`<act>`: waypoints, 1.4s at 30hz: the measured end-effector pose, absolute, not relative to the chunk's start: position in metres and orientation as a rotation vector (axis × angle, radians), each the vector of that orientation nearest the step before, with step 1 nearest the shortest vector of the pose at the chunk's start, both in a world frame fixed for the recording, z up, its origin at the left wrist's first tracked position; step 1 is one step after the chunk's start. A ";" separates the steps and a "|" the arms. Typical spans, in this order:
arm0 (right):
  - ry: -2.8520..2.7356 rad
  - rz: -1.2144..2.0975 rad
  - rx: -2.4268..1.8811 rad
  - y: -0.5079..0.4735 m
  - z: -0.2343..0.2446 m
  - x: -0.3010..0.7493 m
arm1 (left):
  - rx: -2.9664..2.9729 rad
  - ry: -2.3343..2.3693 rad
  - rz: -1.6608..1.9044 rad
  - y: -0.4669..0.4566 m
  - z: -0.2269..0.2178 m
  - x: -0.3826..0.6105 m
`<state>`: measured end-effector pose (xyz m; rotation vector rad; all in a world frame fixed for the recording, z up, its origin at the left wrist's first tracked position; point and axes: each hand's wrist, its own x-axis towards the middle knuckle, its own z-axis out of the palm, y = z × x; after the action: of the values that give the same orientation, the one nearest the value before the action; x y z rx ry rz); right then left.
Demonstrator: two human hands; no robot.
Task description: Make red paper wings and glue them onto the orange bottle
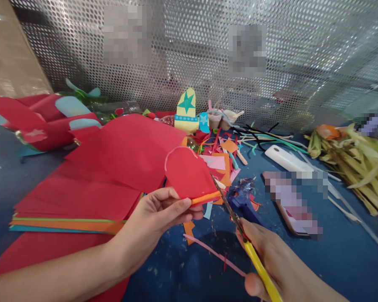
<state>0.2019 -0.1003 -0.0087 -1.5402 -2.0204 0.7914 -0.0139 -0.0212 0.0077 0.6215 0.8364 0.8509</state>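
Observation:
Between thumb and fingers, my left hand (159, 218) pinches the lower edge of a red paper piece (187, 172) with a rounded outline drawn in a pale line. A folded orange strip (206, 198) shows along its lower edge. My right hand (271, 256) is closed around yellow-handled scissors (253, 253), whose blades point up and left. The blade tips are at the right edge of the red paper; whether they touch it I cannot tell. A thin pink paper strip (214, 253) lies beneath, its lower end near my right thumb.
Stacked red sheets (82, 188) lie at left. Paper scraps (229, 146) and a blue glue gun (244, 199) are beyond the scissors. A phone (286, 205), a white-handled tool (288, 161) and corn husks (359, 167) lie right. A perforated metal panel (192, 50) stands behind.

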 end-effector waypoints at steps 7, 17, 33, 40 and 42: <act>-2.041 0.761 -1.488 -0.100 -0.006 0.200 | 0.621 0.846 0.846 -0.022 0.006 -0.017; -1.872 0.843 -1.504 -0.100 -0.017 0.215 | 0.639 0.837 0.875 -0.017 0.000 -0.015; -2.085 -0.314 -2.488 -0.078 0.002 0.229 | 0.765 0.889 0.782 -0.020 -0.021 -0.009; -2.248 -0.570 -2.135 -0.100 -0.010 0.215 | 0.775 0.894 0.779 -0.020 -0.019 -0.009; -2.278 -0.641 -2.153 -0.106 -0.008 0.211 | 0.768 0.906 0.787 -0.020 -0.019 -0.008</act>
<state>0.2106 -0.1059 -0.0081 -2.1530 -2.2782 -0.6406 -0.0084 -0.0201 -0.0193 0.7681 0.9064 0.7866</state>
